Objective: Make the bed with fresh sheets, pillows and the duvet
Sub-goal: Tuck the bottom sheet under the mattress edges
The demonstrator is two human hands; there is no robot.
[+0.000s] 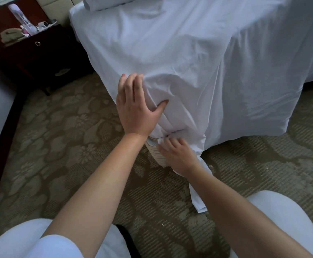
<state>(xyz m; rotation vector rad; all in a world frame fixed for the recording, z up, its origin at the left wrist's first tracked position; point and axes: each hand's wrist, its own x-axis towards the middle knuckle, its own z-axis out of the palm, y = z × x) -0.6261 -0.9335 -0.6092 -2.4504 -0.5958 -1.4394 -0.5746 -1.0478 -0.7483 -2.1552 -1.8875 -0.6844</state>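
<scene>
open carpet (68,146) left of bed corner, nightstand (45,58) beyond

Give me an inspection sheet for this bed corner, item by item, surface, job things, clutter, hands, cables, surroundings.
Surface: patterned carpet under the bed; small specks near the corner.
Job's things: white sheet draped over the mattress corner, wrinkled, gathered at the bottom; a loose tail of it trails on the carpet. Ribbed mattress edge exposed below the gather. Pillow at the head end.
Clutter: nightstand top holds a phone, a lamp and small items.
Hands: left hand flat against the sheet at the corner; right hand gripping the bunched sheet low down.
Cables: nothing seen.
Surroundings: a second bed's edge at far left; the person's knees at the bottom of the view.
</scene>
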